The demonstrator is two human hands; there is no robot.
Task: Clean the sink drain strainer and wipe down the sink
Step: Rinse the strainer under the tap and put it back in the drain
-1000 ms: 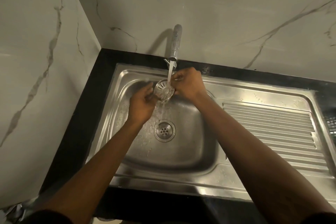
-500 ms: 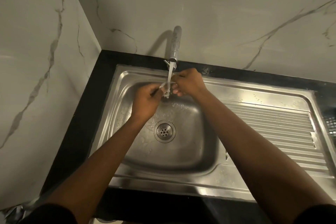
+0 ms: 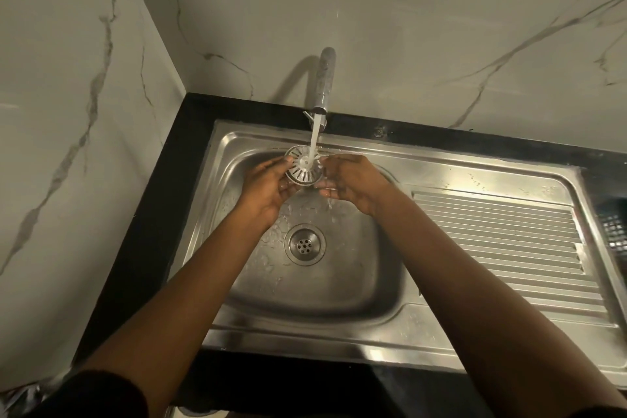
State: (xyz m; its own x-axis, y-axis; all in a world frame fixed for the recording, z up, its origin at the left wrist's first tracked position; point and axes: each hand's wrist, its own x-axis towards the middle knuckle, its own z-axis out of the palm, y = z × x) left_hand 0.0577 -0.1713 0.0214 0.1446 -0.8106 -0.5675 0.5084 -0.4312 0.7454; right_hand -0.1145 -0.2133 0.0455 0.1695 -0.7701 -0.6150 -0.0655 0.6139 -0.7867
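Holding the strainer [image 3: 303, 166] by its left rim, the left hand [image 3: 268, 188] keeps it tilted under the tap [image 3: 324, 81] stream. Just right of it, the right hand [image 3: 353, 181] fingertips pinch its opposite rim. Below both hands, the sink [image 3: 339, 285] basin and drain [image 3: 304, 244] lie open.

Both forearms reach forward, converging under the tap [image 3: 323, 85]. The left hand [image 3: 269, 185] sits just left of its stream, fingers curled, gripping. The right hand [image 3: 351, 180] sits just right of it, fingertips [image 3: 327, 163] pinching inward toward the left hand.
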